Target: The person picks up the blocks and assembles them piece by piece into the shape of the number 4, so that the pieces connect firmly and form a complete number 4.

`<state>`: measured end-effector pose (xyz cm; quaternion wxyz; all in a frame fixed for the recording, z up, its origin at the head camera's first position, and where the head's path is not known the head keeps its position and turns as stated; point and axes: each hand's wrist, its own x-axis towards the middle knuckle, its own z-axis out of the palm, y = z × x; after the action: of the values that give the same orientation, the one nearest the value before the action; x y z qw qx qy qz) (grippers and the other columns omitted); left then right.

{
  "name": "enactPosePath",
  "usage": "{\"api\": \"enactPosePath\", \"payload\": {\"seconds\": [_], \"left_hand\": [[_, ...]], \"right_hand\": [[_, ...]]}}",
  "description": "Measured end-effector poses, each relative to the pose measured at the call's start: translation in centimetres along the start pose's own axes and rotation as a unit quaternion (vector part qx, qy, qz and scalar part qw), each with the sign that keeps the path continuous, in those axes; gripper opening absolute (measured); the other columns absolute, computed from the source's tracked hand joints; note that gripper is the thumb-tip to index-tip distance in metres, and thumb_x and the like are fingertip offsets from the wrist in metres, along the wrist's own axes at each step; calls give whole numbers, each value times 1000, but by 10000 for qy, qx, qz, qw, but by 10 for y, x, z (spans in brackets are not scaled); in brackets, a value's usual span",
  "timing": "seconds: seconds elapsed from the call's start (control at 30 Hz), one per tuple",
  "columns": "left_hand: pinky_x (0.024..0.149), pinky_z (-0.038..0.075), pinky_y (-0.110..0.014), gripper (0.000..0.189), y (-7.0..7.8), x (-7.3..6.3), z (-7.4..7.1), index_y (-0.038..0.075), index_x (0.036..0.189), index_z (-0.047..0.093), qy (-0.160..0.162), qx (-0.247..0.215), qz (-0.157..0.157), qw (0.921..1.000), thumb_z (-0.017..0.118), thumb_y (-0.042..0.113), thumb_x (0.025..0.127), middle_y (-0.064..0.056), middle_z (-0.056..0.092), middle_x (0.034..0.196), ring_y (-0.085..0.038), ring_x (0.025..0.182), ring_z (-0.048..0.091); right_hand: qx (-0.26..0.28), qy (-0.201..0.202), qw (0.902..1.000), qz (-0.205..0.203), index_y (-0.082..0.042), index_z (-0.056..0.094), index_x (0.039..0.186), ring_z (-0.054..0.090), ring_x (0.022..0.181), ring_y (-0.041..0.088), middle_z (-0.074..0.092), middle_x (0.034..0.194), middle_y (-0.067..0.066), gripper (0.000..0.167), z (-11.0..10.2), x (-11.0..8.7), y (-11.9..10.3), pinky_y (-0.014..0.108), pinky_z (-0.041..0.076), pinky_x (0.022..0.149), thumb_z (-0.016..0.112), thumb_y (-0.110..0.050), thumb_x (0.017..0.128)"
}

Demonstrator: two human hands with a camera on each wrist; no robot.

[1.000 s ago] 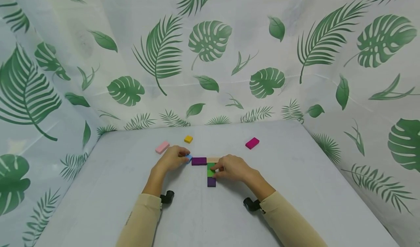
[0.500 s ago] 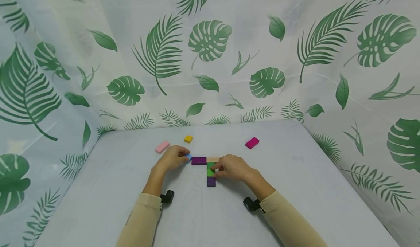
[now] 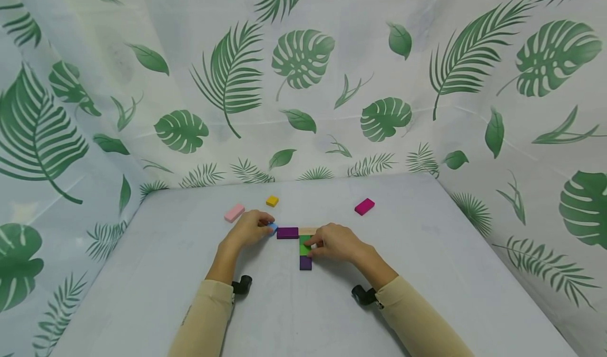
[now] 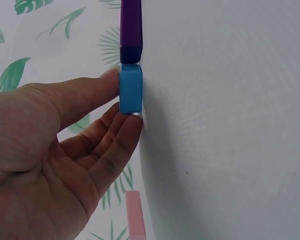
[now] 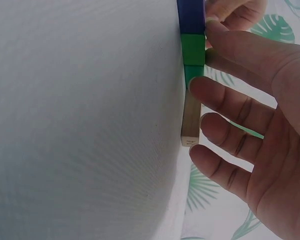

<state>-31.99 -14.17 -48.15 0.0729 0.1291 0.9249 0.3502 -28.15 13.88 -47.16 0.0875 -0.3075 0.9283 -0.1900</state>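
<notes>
My left hand pinches a small blue block between thumb and fingertips, at the left end of a purple block. To the right, a natural wood block continues that row. A bright green block, a teal-green block and a dark purple block run from the wood block toward me. My right hand lies along this column with fingers loosely spread. Its thumb is at the dark purple block, and other fingertips are at the teal-green and wood blocks.
A pink block and a small yellow block lie beyond my left hand. A magenta block lies at the back right. Leaf-printed cloth stands behind the white table.
</notes>
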Motion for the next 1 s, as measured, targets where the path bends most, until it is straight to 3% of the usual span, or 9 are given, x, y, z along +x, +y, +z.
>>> {"api": "enactPosePath", "payload": {"seconds": [0.5,0.73,0.87,1.0], "left_hand": [[94,55,-43,26,2,-1,0,7,122,74,34,12,21,10000,74,11,97,-8,72,110,-21,100,66],[95,55,-45,28,1,-3,-3,11,126,73,142,-72,-118,9998,71,21,99,-8,69,117,-24,105,62],[93,55,-45,31,-3,-5,-8,11,127,73,472,-59,-49,9989,71,25,100,-10,67,122,-27,108,61],[101,48,-53,33,-12,-6,-14,10,127,73,1099,158,-27,9938,72,28,99,-13,63,132,-33,118,61]], "right_hand": [[4,-12,10000,43,-25,80,120,54,75,8,60,73,-13,31,0,0,0,25,43,62,82,-35,90],[-33,-11,10000,30,-25,80,120,54,75,8,60,74,-13,31,-1,0,0,25,43,63,82,-34,91],[12,-31,10000,67,-25,80,121,54,75,9,61,74,-13,31,-2,0,0,25,44,63,82,-35,91],[81,-44,9999,40,-25,80,120,55,75,9,62,75,-13,31,-1,0,0,25,44,63,82,-35,91]]}}
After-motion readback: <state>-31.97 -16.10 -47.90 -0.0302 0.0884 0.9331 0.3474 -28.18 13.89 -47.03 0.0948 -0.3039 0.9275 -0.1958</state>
